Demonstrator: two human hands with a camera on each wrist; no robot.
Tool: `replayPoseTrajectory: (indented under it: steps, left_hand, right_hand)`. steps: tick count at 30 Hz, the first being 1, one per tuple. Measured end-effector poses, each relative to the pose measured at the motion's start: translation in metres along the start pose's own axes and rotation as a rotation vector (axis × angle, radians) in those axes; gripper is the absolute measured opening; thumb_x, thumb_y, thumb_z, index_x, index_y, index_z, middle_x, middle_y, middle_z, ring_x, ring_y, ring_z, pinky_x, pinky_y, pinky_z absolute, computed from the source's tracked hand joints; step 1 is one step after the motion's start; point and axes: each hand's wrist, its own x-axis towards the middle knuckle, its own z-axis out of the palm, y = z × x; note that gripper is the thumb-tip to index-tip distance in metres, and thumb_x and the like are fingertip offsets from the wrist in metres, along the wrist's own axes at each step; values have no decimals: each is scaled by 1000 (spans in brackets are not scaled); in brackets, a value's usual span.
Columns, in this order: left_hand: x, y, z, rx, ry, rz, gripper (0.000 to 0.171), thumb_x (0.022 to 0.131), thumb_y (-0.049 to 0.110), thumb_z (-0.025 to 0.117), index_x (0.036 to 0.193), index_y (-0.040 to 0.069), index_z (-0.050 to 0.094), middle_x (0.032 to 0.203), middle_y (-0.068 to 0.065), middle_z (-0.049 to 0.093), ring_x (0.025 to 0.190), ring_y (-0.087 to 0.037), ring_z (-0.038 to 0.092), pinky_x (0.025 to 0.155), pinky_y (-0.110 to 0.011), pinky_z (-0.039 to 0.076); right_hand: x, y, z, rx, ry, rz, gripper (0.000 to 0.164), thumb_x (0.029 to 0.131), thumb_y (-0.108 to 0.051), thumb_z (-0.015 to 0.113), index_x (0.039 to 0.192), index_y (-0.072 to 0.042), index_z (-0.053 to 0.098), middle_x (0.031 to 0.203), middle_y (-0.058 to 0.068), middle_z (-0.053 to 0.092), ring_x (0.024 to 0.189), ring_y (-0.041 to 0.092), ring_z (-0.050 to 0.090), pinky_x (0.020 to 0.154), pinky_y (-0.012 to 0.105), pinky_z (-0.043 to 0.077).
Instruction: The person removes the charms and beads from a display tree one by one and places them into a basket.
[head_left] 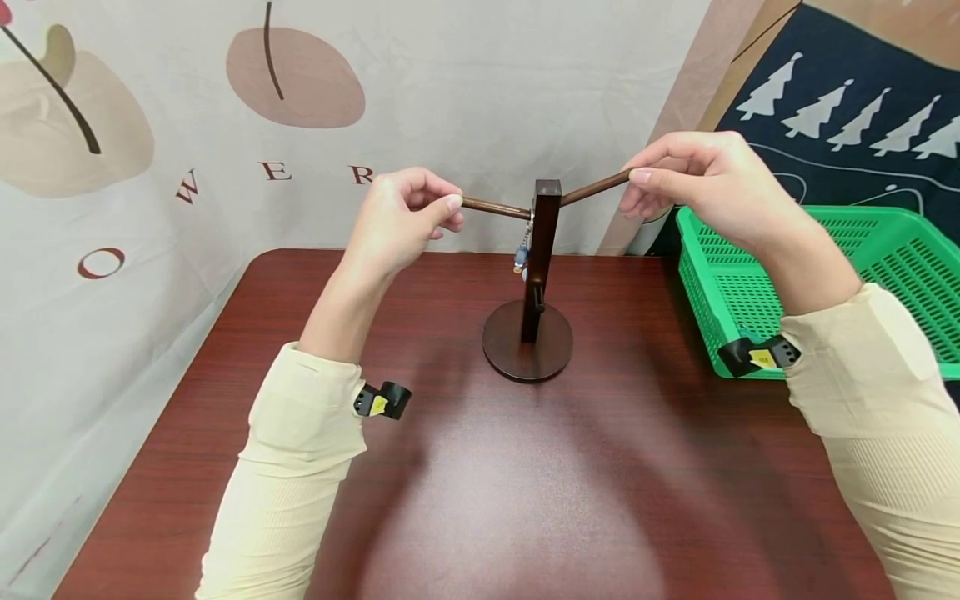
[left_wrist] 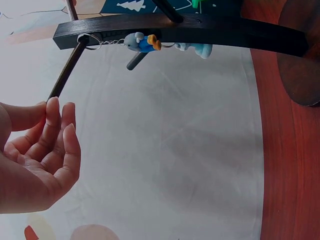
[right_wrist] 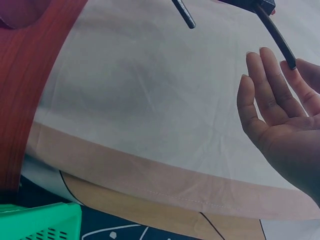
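A dark wooden stand point(head_left: 547, 250) with a round base point(head_left: 528, 358) stands upright on the table. Rods stick out from both sides of its post. My left hand point(head_left: 401, 217) pinches the end of the upper left rod point(head_left: 495, 206) between thumb and fingers. On that rod, close against the post, hangs a keychain point(head_left: 521, 257); in the left wrist view its ring loops the rod, and a small blue and orange figure point(left_wrist: 142, 42) lies beside the post. A pale blue piece point(left_wrist: 200, 49) shows below that figure. My right hand point(head_left: 701, 179) pinches the tip of the upper right rod point(head_left: 596, 187).
A green plastic basket point(head_left: 693, 275) stands at the table's right side. Lower on the post, a shorter rod point(head_left: 538, 298) points toward me. Behind the reddish-brown table point(head_left: 480, 483) hangs a printed cloth point(head_left: 465, 83).
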Motion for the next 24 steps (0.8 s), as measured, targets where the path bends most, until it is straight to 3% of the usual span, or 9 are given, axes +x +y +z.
replayPoseTrajectory:
  steps: [16, 24]
  left_hand:
    - [13, 2, 0, 78, -17, 36, 11, 88, 7, 60, 94, -1, 65, 75, -7, 64, 71, -15, 62, 64, -23, 48]
    - [24, -1, -3, 33, -62, 32, 13, 88, 7, 61, 97, -2, 64, 74, -3, 65, 72, -14, 63, 66, -24, 50]
  right_hand:
    - [-7, -1, 1, 5, 0, -42, 12, 88, -4, 60, 94, 4, 65, 78, 8, 69, 74, 18, 65, 71, 20, 49]
    - [-8, -2, 3, 63, -28, -84, 9, 86, 2, 60, 91, 5, 66, 77, 9, 68, 73, 17, 65, 69, 22, 51]
